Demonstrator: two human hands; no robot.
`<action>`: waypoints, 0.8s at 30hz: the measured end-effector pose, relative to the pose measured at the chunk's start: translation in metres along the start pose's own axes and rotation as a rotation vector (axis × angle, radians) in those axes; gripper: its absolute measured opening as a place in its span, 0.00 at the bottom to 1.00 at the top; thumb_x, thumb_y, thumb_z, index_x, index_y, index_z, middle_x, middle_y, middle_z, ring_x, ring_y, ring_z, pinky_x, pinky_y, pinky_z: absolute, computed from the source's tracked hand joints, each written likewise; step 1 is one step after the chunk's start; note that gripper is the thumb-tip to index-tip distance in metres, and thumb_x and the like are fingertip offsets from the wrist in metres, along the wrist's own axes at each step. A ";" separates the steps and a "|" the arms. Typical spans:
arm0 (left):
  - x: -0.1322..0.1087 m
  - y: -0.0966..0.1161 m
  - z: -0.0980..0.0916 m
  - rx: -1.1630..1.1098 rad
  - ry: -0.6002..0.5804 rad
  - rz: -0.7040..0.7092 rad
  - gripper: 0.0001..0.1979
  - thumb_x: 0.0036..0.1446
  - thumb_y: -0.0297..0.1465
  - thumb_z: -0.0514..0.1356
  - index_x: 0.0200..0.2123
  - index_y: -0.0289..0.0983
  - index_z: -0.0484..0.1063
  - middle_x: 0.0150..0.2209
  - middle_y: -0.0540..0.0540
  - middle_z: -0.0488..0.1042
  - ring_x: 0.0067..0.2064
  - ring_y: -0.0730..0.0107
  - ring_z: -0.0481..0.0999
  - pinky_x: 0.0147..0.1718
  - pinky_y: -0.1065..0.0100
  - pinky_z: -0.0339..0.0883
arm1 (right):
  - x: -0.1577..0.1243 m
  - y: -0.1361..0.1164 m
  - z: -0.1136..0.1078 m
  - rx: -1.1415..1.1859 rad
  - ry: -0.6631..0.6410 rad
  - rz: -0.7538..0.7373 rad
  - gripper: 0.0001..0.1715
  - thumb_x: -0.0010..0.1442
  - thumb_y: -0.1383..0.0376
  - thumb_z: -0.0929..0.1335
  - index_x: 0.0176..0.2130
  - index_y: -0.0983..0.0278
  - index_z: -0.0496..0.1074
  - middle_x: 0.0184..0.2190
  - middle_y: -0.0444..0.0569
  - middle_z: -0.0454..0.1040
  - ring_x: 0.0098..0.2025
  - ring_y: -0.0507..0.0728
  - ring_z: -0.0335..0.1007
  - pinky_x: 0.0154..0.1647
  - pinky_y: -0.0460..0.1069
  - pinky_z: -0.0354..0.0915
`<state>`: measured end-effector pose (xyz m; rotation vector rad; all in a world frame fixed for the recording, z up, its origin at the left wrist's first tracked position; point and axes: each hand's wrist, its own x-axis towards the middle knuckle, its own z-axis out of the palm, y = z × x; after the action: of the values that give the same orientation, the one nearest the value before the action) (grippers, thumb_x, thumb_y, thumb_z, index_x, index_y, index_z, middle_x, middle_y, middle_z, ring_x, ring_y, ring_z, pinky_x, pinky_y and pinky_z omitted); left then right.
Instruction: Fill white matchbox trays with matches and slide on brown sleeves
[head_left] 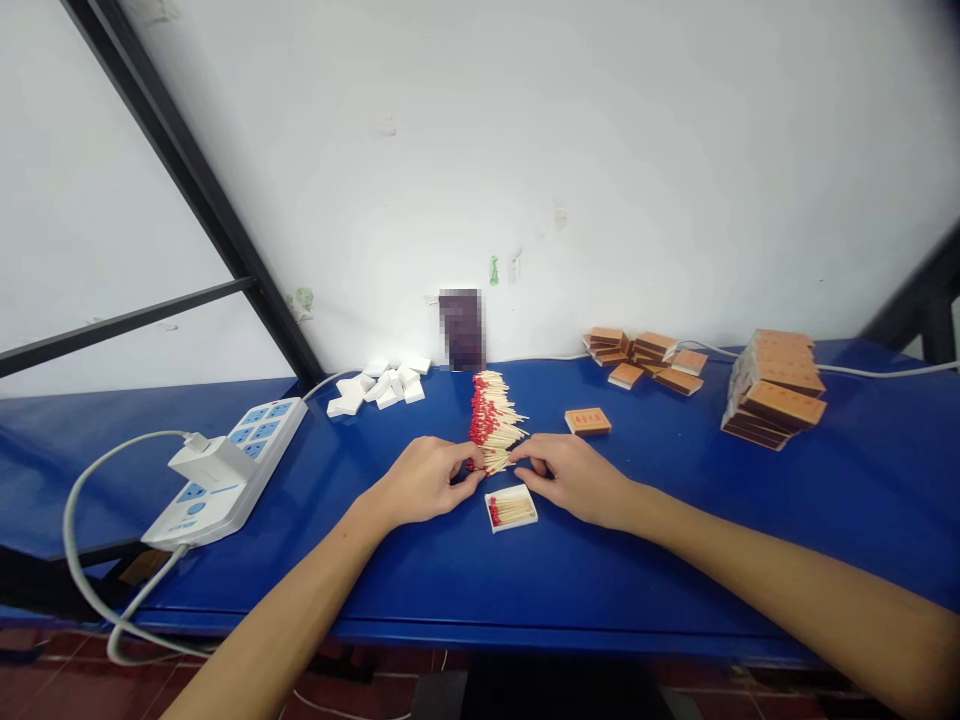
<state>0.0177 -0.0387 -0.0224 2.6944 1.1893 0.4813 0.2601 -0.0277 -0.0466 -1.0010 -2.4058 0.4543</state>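
A pile of red-tipped matches (493, 415) lies in the middle of the blue table (675, 540). My left hand (427, 480) and my right hand (574, 475) meet at the near end of the pile, fingers pinched together on a few matches. Just in front of my hands sits a small white open tray (511, 508) partly filled with matches. One orange matchbox sleeve (588, 421) lies to the right of the pile.
Several empty white trays (379, 386) lie at the back left. Orange sleeves (649, 358) and a taller stack of sleeves (776, 392) sit at the back right. A white power strip (225, 470) with a plugged adapter and cable lies at the left. A wall stands behind.
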 end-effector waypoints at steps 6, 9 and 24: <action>-0.001 0.000 0.002 -0.009 0.010 0.031 0.05 0.61 0.31 0.58 0.37 0.38 0.74 0.21 0.55 0.66 0.21 0.76 0.62 0.26 0.73 0.53 | 0.001 0.002 0.002 0.018 0.019 0.006 0.09 0.63 0.67 0.66 0.41 0.64 0.76 0.23 0.41 0.66 0.26 0.51 0.62 0.29 0.46 0.56; 0.000 0.000 0.002 0.001 0.007 0.026 0.06 0.62 0.32 0.58 0.38 0.38 0.74 0.20 0.55 0.65 0.21 0.76 0.62 0.25 0.73 0.52 | 0.001 0.001 0.001 0.010 0.012 -0.004 0.07 0.63 0.67 0.66 0.36 0.65 0.75 0.23 0.41 0.65 0.25 0.50 0.60 0.29 0.46 0.55; 0.000 0.006 0.002 -0.042 -0.019 0.047 0.08 0.63 0.31 0.57 0.37 0.38 0.76 0.22 0.54 0.69 0.22 0.76 0.64 0.26 0.73 0.54 | 0.000 -0.004 -0.002 0.004 0.001 0.002 0.05 0.61 0.68 0.67 0.38 0.65 0.74 0.25 0.41 0.65 0.26 0.50 0.59 0.29 0.46 0.55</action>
<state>0.0224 -0.0423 -0.0230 2.6908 1.1005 0.4806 0.2592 -0.0295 -0.0427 -1.0017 -2.4025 0.4583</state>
